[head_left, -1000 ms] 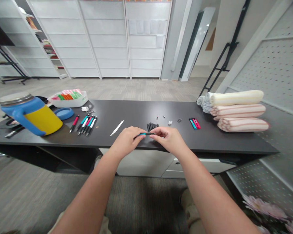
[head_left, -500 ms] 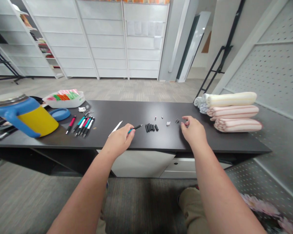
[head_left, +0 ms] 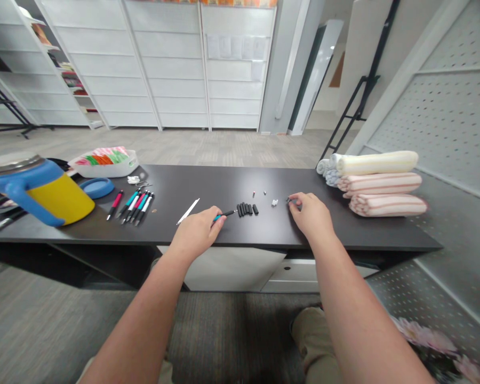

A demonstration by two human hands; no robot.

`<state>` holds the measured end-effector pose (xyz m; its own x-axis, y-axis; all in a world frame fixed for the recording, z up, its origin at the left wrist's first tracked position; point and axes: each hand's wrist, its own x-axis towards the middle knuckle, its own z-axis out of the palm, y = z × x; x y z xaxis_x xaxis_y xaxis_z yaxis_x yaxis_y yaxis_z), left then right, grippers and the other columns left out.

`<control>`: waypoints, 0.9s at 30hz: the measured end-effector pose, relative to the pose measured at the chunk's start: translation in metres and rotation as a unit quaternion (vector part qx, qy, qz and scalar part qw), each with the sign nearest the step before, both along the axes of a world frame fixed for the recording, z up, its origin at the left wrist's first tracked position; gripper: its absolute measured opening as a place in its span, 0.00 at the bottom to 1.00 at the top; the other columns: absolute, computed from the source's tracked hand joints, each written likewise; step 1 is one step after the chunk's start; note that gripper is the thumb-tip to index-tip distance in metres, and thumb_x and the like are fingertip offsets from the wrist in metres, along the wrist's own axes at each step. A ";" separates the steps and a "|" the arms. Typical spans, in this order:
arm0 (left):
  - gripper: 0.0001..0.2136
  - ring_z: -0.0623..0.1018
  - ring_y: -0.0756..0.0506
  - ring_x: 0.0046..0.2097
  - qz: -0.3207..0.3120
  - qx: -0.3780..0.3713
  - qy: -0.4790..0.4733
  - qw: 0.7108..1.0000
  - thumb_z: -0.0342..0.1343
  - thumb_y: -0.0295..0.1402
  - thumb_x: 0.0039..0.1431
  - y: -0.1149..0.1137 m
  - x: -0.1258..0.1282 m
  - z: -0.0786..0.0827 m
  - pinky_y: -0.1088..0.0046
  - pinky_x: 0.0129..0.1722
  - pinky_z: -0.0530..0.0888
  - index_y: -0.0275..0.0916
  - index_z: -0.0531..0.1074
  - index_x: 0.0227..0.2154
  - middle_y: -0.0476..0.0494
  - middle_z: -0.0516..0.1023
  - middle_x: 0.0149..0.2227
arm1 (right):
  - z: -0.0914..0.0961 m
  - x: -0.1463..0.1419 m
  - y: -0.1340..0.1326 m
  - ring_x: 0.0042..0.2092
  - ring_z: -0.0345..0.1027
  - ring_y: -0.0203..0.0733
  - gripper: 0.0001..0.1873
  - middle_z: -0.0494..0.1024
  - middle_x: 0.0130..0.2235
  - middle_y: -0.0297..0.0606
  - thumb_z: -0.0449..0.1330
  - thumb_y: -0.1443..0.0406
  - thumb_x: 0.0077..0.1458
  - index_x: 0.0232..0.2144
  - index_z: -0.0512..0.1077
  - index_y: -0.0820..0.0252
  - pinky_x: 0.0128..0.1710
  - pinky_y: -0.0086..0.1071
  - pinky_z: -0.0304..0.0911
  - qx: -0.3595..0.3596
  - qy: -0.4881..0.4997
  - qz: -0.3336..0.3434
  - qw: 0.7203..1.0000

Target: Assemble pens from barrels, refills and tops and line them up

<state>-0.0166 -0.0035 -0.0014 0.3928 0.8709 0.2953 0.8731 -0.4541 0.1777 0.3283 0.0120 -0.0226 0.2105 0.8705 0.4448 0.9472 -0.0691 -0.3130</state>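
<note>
Head view: a teal pen (head_left: 225, 214) is pinched in the left hand (head_left: 198, 230); small metal parts (head_left: 288, 199) are partly hidden by the right hand (head_left: 312, 216), whose hold cannot be told.

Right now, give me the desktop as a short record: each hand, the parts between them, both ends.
Left hand: holding a teal-and-black pen piece
Right hand: down at small dark parts; grip unclear
Between hands: black tubes, white bits
Left end: pens, yellow-and-blue mug
Right end: stacked rolled cloths
</note>
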 end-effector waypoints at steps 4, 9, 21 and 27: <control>0.14 0.81 0.42 0.37 0.002 0.001 -0.001 1.000 0.45 0.44 0.75 0.000 0.001 0.000 0.69 0.33 0.65 0.44 0.72 0.45 0.47 0.83 0.37 | 0.000 -0.001 -0.001 0.43 0.74 0.46 0.13 0.79 0.44 0.41 0.60 0.64 0.62 0.47 0.79 0.53 0.38 0.36 0.64 0.002 0.000 0.004 1.000; 0.13 0.81 0.42 0.36 -0.003 0.007 -0.008 1.000 0.46 0.44 0.75 0.000 0.001 0.000 0.69 0.33 0.65 0.44 0.73 0.44 0.46 0.82 0.36 | -0.001 -0.001 -0.001 0.42 0.74 0.47 0.10 0.79 0.43 0.41 0.61 0.61 0.61 0.43 0.79 0.54 0.38 0.36 0.63 0.012 0.014 0.013 1.000; 0.14 0.81 0.42 0.36 -0.018 0.005 -0.016 1.000 0.46 0.45 0.75 0.001 -0.001 -0.002 0.69 0.33 0.67 0.44 0.74 0.45 0.46 0.82 0.37 | 0.000 0.001 0.000 0.37 0.74 0.45 0.10 0.84 0.38 0.40 0.62 0.59 0.62 0.38 0.82 0.55 0.38 0.37 0.63 -0.018 0.031 0.024 0.999; 0.16 0.82 0.41 0.46 -0.066 0.023 -0.023 0.997 0.44 0.44 0.77 0.006 -0.004 -0.008 0.68 0.41 0.72 0.45 0.74 0.51 0.44 0.83 0.46 | 0.010 -0.050 -0.017 0.34 0.73 0.43 0.15 0.84 0.34 0.36 0.65 0.51 0.61 0.40 0.83 0.54 0.36 0.35 0.65 0.035 0.226 0.153 0.961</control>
